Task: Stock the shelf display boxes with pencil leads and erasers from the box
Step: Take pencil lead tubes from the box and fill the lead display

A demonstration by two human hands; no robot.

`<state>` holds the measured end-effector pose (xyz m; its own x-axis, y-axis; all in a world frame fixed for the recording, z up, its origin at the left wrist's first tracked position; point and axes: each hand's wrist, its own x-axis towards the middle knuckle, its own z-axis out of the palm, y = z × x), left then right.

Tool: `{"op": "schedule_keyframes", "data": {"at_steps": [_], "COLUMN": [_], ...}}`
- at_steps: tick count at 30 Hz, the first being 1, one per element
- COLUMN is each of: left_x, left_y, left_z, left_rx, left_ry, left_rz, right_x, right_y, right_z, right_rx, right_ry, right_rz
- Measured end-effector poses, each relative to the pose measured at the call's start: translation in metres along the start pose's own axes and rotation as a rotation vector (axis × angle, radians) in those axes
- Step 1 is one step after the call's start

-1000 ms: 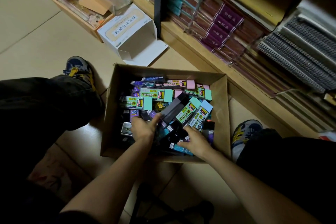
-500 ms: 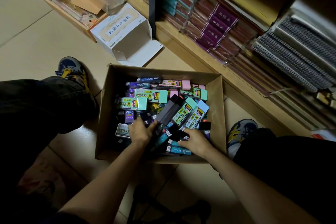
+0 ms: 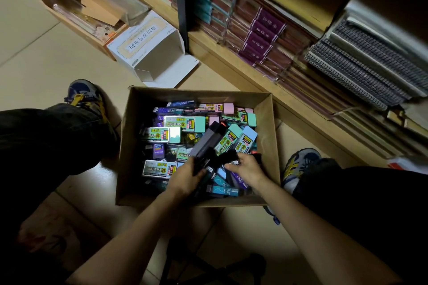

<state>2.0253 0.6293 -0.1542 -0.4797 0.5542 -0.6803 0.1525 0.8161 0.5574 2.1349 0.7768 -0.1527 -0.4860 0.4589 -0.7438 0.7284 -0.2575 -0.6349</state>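
On the floor between the person's feet:

- An open cardboard box [image 3: 130,136] sits there, with its far right corner close to the base of a wooden shelf [image 3: 231,60].
- It is packed with a loose jumble of flat pencil-lead cases and erasers. Mint-green cases [image 3: 185,122] lie toward the far left, a pink one [image 3: 228,108] lies against the far wall, and a pale blue one [image 3: 249,137] lies right of centre.
- A long grey carton [image 3: 206,140] lies at a slant on top of the pile, with its near end just beyond the hands.
- Teal packs [image 3: 223,190] lie along the near wall, below the hands.
- The left hand [image 3: 185,177] is inside the near part of the box, its fingers curled round a clutch of dark packs [image 3: 201,166].
- The right hand [image 3: 249,169] is just beside it, a little apart, and its fingertips pinch a small black piece [image 3: 229,157]. What that piece is cannot be told.
- A blue and yellow left shoe [image 3: 84,95] rests left of the box, and the matching right shoe [image 3: 298,164] rests close to its right wall.
- A white carton [image 3: 148,53] with an open flap stands on the floor beyond the box.
- Purple-banded notebooks [image 3: 264,34] and spiral-bound pads [image 3: 361,69] are stacked on the shelf to the far right.
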Motion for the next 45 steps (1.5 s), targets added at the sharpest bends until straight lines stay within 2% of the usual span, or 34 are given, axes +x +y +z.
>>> {"op": "schedule_keyframes", "data": {"at_steps": [6,10,14,18,20,24,28,32,38,42,45], "left_x": [0.000,0.003,0.006,0.005,0.003,-0.002,-0.013,-0.031,-0.046,-0.059,-0.066], "left_y": [0.006,0.004,0.003,0.015,0.027,0.056,0.086,0.111,0.146,0.166,0.182], "left_z": [0.023,0.024,0.017,0.006,-0.002,-0.019,-0.040,-0.067,-0.106,-0.138,-0.166], "left_rx": [0.327,0.281,0.051,-0.483,-0.665,-0.911,-1.077,-1.066,-0.824,-0.840,-0.860], "left_ry": [0.103,0.045,-0.002,0.004,-0.041,-0.084,-0.150,-0.249,-0.144,-0.176,-0.164], "left_rz": [0.002,-0.011,-0.022,-0.046,-0.018,0.015,0.092,0.271,0.295,0.344,0.339], "right_x": [-0.001,0.000,-0.001,-0.008,-0.014,-0.029,-0.045,-0.064,-0.100,-0.122,-0.135], "right_y": [-0.002,-0.004,-0.014,-0.039,-0.056,-0.090,-0.122,-0.153,-0.196,-0.228,-0.251], "right_z": [-0.011,-0.021,-0.027,-0.029,-0.027,-0.022,-0.022,-0.023,-0.020,-0.032,-0.046], "right_rx": [0.164,0.205,0.265,0.275,0.303,0.319,0.456,0.569,0.663,0.652,0.466], "right_ry": [0.076,0.127,0.151,0.118,0.090,0.018,0.050,0.058,0.074,0.041,0.056], "right_rz": [0.059,0.089,0.075,0.044,0.035,-0.007,-0.040,-0.073,-0.157,-0.216,-0.322]}}
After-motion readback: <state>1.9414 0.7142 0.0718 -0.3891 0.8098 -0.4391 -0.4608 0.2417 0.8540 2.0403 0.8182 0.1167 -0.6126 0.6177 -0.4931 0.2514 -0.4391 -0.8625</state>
